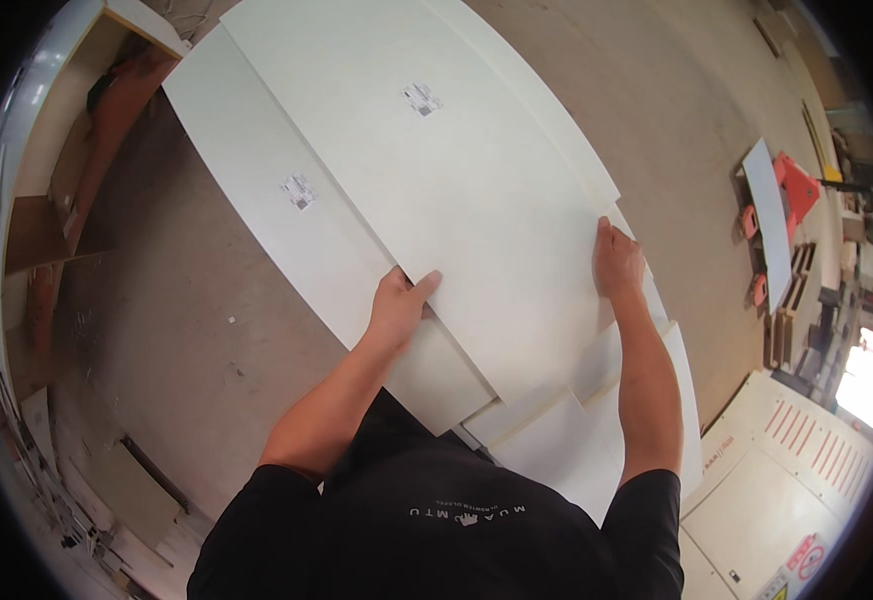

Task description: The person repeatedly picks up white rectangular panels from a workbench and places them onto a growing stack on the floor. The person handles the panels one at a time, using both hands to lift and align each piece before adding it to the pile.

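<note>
A large white panel [477, 210] with a printed label [422, 100] lies on top of a stack in front of me. My left hand [400, 305] is closed on its left edge, thumb on the upper face and fingers partly hidden at the edge. At the opposite long edge my right hand [620, 262] is closed on the same panel, its fingers partly out of sight. A second white panel [257, 150] sticks out from beneath on the left and bears its own label [299, 191]. More white panels [547, 440] show under the near right end, close to my body.
Wooden shelving [37, 245] stands at the far left. To the right, beyond the bare concrete floor [677, 110], are a red pallet jack [797, 190] and a leaning pale board [768, 225]. A cream metal cabinet [787, 490] with slotted vents sits at the lower right.
</note>
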